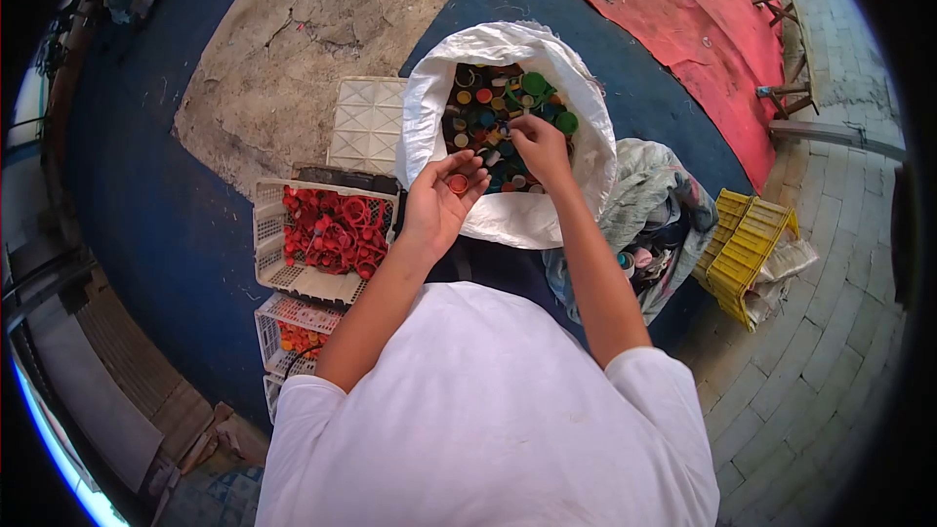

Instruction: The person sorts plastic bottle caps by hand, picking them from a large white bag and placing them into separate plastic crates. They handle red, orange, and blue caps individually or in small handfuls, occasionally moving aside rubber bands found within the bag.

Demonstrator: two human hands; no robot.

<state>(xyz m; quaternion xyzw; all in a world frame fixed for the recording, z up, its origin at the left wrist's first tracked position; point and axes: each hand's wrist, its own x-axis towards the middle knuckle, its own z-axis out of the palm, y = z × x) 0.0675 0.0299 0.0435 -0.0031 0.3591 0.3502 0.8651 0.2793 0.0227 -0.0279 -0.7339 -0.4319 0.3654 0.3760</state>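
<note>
A white woven sack (423, 102) stands open in front of me, with many bottle caps (484, 96) of mixed colours inside. My left hand (441, 197) is palm up at the sack's near left rim, fingers slightly curled. On its palm lies an orange-red bottle cap (458, 183). My right hand (540, 148) reaches over the caps from the right, thumb and fingers pinched together. What those fingertips hold, if anything, is too small to make out. Larger green lids (534, 84) lie at the sack's far right.
A white crate (268, 231) of red plastic pieces (337, 230) stands at left, with another crate (276, 337) of orange pieces nearer me. To the right are a grey-green sack (639, 176) of mixed items and yellow crates (747, 249). A wooden stool (789, 93) lies farther right.
</note>
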